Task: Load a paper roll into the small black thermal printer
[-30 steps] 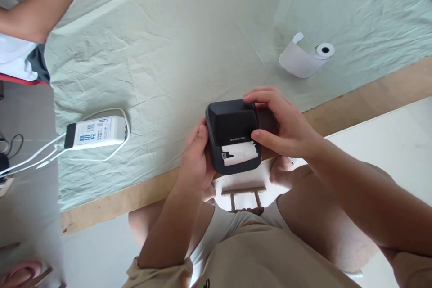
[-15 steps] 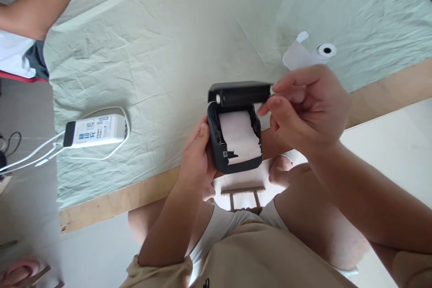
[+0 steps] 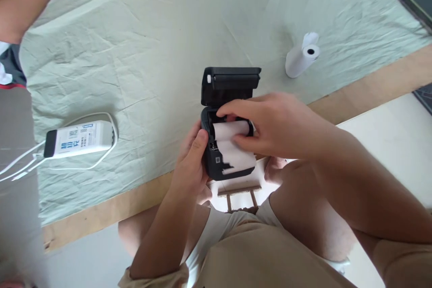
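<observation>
In the head view, I saw the left hand (image 3: 191, 157) hold the printer (image 3: 211, 171), lid (image 3: 232, 72) up; the right hand (image 3: 275, 126) curled over the paper (image 3: 232, 153) inside, whether gripping I couldn't tell. Tugging askew, I judged, could tear it.

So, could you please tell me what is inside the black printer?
A white paper roll sits inside the black printer, its ragged end lying over the front. The right hand partly covers the roll, and whatever lies beneath is hidden.
</observation>
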### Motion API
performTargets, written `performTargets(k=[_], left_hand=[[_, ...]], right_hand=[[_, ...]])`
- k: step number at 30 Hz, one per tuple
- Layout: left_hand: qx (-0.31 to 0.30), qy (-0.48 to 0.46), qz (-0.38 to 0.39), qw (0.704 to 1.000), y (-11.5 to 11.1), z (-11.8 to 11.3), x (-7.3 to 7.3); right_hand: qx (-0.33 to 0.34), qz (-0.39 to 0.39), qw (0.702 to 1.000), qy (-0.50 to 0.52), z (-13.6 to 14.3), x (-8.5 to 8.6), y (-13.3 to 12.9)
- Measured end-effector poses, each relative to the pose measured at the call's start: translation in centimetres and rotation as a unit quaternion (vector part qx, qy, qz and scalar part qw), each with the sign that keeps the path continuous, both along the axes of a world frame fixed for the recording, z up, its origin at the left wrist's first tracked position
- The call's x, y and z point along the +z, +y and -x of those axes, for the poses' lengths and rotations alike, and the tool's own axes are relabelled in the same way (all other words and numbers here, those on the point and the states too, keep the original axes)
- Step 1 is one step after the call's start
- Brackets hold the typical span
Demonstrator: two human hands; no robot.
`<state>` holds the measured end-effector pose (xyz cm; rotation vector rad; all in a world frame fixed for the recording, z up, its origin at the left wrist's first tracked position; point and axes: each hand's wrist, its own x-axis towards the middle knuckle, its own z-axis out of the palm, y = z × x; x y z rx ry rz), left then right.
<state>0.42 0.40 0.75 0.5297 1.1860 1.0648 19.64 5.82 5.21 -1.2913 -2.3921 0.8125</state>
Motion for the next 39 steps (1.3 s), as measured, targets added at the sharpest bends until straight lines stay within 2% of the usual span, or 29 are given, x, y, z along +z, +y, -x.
performTargets(k=[2, 3, 5, 7, 8, 10, 13, 17, 19, 22, 26, 28, 30, 32, 34, 37, 39], left_hand=[[0.012, 0.013, 0.011, 1.0, -0.1, 0.0, -0.1], [0.018, 0.021, 0.018, 0.999, -0.1, 0.0, -0.1], [0.017, 0.031, 0.032, 0.999, -0.2, 0.0, -0.1], [-0.003, 0.031, 0.036, 0.999, -0.2, 0.2, 0.0], [-0.012, 0.028, 0.036, 0.999, -0.2, 0.2, 0.0], [-0.029, 0.022, 0.041, 0.999, -0.2, 0.4, 0.0], [-0.018, 0.021, 0.033, 0.999, -0.2, 0.3, 0.0], [-0.002, 0.018, 0.007, 1.0, -0.1, 0.1, -0.2], [-0.007, 0.019, 0.004, 1.0, -0.1, 0.1, -0.2], [-0.016, 0.021, 0.006, 1.0, -0.1, 0.1, -0.2], [-0.017, 0.013, -0.003, 1.0, -0.2, 0.2, -0.3], [-0.022, 0.01, -0.005, 1.0, -0.2, 0.2, -0.3], [-0.022, 0.006, -0.008, 1.0, -0.1, 0.2, -0.3], [-0.018, 0.006, -0.006, 1.0, -0.1, 0.3, -0.2], [-0.025, 0.008, 0.003, 1.0, -0.1, 0.3, 0.0], [-0.026, 0.015, 0.019, 0.999, -0.2, 0.3, 0.2], [-0.024, 0.017, 0.026, 0.999, -0.2, 0.3, 0.3]], right_hand=[[-0.02, 0.049, 0.989, 0.137, -1.0, -0.2, 0.2], [-0.048, 0.068, 0.972, 0.22, -1.6, -0.5, 0.5], [-0.143, 0.085, 0.914, 0.371, -2.6, -1.7, 1.3], [-0.221, 0.121, 0.87, 0.423, -3.3, -3.3, 2.2], [-0.255, 0.124, 0.863, 0.418, -3.5, -4.1, 2.6], [-0.298, 0.102, 0.869, 0.381, -3.7, -5.6, 3.2], [-0.307, 0.042, 0.887, 0.344, -3.6, -6.7, 3.4], [-0.268, -0.041, 0.938, 0.215, -3.8, -6.4, 2.8], [-0.254, -0.081, 0.953, 0.146, -3.9, -6.2, 2.7], [-0.25, -0.103, 0.958, 0.095, -4.1, -6.2, 2.8], [-0.262, -0.077, 0.962, 0.026, -4.3, -7.0, 3.2], [-0.256, -0.067, 0.964, 0.023, -4.2, -7.3, 3.2], [-0.237, -0.09, 0.966, 0.055, -4.2, -7.2, 3.0], [-0.225, -0.141, 0.959, 0.098, -4.3, -6.7, 2.6], [-0.246, -0.212, 0.937, 0.132, -4.6, -5.9, 2.1], [-0.337, -0.315, 0.876, 0.137, -5.9, -5.1, 2.1], [-0.393, -0.322, 0.854, 0.114, -6.9, -5.0, 2.7]])
